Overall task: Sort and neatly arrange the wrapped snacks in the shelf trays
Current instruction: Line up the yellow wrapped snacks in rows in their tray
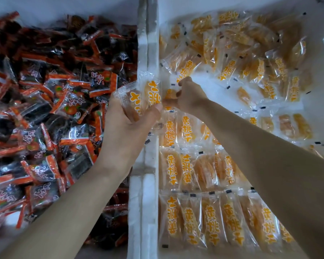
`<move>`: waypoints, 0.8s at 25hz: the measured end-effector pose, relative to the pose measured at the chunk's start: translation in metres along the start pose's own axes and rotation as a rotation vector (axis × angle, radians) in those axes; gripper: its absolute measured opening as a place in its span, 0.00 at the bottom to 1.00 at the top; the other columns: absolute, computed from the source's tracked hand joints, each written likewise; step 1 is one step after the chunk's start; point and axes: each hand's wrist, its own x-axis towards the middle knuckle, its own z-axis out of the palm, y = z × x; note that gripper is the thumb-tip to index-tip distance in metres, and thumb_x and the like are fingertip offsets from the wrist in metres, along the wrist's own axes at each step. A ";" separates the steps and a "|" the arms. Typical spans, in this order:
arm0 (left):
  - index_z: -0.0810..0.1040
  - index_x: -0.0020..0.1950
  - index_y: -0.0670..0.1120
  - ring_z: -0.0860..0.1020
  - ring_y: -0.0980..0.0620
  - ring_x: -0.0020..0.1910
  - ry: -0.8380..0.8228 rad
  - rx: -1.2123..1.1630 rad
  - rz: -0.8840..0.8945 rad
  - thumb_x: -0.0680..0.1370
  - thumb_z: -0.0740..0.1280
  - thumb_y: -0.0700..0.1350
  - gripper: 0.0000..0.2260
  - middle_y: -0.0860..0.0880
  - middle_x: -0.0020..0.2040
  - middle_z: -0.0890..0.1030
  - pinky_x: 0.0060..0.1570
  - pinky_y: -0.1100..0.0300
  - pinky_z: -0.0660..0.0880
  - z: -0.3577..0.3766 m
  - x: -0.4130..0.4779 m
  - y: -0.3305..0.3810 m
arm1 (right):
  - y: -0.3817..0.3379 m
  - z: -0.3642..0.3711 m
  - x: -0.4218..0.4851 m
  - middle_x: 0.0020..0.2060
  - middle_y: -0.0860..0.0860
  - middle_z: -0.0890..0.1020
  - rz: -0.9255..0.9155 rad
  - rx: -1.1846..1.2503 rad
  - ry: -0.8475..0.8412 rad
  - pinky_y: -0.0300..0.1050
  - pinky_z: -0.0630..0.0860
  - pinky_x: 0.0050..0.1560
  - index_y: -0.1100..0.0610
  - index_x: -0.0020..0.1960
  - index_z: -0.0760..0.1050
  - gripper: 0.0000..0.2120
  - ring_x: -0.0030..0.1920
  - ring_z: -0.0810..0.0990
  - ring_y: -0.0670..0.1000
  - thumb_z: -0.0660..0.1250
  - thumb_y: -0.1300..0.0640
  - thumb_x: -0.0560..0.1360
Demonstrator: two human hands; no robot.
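left hand [127, 124] grips bunch of orange packets [138, 99] | right hand [190, 98] pinches single packet [169, 94] | over right tray [152, 43]

Grips a small stack of yellow packets [147, 96] in the left hand [127, 120], directly above the white foam walls [150, 43] between the two trays. Pinches one yellow packet [169, 94] with the curled fingers of the right hand [190, 99], just beside that stack. Shows red-and-black packets [54, 109] heaped loose in the left tray [64, 6], and in the right tray [204, 85] neat near rows [204, 221] of yellow packets with a loose pile [251, 53] beyond.
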 end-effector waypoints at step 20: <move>0.71 0.48 0.45 0.75 0.58 0.36 -0.106 -0.079 -0.062 0.72 0.73 0.48 0.14 0.44 0.41 0.74 0.42 0.67 0.75 0.013 -0.008 -0.004 | 0.063 -0.051 -0.065 0.46 0.50 0.78 -0.110 0.060 -0.063 0.38 0.72 0.40 0.55 0.62 0.67 0.19 0.40 0.78 0.50 0.68 0.53 0.74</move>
